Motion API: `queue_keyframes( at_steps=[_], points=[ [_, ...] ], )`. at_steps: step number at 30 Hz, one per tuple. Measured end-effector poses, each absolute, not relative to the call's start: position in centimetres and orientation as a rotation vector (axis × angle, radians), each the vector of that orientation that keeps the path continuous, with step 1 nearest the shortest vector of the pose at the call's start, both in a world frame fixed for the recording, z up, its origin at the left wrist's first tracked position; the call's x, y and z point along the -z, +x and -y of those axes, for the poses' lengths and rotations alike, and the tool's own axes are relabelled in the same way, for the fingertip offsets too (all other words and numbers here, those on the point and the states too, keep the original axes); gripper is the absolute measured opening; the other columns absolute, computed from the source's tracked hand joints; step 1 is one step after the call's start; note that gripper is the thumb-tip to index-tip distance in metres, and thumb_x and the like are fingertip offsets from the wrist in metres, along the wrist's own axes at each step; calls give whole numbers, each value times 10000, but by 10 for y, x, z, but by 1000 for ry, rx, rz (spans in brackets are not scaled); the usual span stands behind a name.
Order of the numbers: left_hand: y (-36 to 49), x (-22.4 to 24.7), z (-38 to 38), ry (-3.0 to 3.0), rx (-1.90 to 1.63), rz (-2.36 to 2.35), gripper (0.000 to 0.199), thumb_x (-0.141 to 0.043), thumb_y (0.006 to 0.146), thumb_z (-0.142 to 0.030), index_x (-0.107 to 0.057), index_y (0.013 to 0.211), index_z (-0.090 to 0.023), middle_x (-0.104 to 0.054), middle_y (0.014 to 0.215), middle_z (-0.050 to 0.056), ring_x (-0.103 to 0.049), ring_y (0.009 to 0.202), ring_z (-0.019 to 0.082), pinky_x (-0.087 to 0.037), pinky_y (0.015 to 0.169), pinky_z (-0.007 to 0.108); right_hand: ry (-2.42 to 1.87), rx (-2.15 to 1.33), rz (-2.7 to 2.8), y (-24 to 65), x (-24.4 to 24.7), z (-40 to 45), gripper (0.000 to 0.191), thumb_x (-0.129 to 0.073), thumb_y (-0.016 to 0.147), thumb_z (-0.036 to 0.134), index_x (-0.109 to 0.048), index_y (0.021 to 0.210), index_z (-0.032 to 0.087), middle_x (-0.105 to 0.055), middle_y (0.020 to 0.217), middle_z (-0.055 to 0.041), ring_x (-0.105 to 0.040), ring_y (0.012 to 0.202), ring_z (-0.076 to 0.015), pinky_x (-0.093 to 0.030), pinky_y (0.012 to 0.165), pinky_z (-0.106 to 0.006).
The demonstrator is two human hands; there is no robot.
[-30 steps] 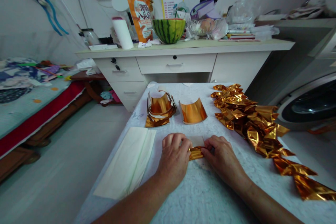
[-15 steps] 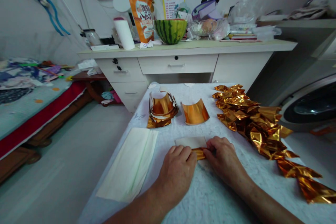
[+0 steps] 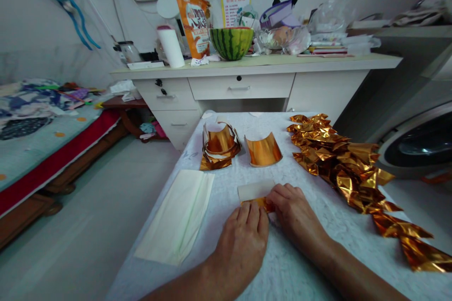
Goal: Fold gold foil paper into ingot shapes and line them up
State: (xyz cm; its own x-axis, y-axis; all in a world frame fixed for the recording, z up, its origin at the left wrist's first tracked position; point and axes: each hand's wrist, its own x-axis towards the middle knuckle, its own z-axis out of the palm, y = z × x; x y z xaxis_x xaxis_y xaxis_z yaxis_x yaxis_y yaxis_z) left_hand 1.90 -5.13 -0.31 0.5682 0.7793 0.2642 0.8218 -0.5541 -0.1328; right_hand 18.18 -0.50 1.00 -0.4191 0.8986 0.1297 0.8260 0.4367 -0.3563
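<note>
A small sheet of gold foil paper lies on the cloth-covered table, its near part folded gold side up and its far part showing the white back. My left hand presses the gold fold with its fingers close together. At the right end of the same sheet, my right hand grips the edge; its thumb is largely hidden. Beyond my hands stands a curved gold foil sheet, and left of it a curled stack of gold foil sheets.
Folded gold foil pieces are heaped along the table's right side. A pale paper packet lies at the left edge. Behind the table is a white desk bearing a watermelon half. A washing machine stands at right.
My left hand's fingers have moved from gripping the fold's left end to lying across it. The right hand has shifted slightly left. More of the gold fold lies flat against the white part.
</note>
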Motion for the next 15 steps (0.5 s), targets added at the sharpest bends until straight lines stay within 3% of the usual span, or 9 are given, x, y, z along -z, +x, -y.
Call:
queue_keyframes(
  at_steps=[5,9,15],
  points=[
    [18,10,60,-2579,261,1328,411,-494,861,-150,-585,1252,-62,-611,1299,198,-593,1191,307,-509,967,405,-1544,-302,2406,179,-10,4,272,-483,818,-20,-659,802,187,-638,845,-38,-526,808,-193,-301,725,-315],
    [10,15,61,-2640,243,1321,432,-473,918,-218,-538,1322,-79,-537,1395,169,-519,1284,289,-461,1035,416,-1565,-266,2395,177,-10,5,211,-482,868,61,-644,807,182,-631,848,-51,-527,811,-203,-306,721,-323],
    [-7,6,62,-2732,173,1428,538,-450,964,-465,-475,1390,-137,-458,1472,126,-438,1357,264,-440,1067,432,-1606,-238,2383,172,-9,8,129,-524,893,151,-629,827,187,-624,869,-57,-519,815,-218,-311,718,-337]
  ],
)
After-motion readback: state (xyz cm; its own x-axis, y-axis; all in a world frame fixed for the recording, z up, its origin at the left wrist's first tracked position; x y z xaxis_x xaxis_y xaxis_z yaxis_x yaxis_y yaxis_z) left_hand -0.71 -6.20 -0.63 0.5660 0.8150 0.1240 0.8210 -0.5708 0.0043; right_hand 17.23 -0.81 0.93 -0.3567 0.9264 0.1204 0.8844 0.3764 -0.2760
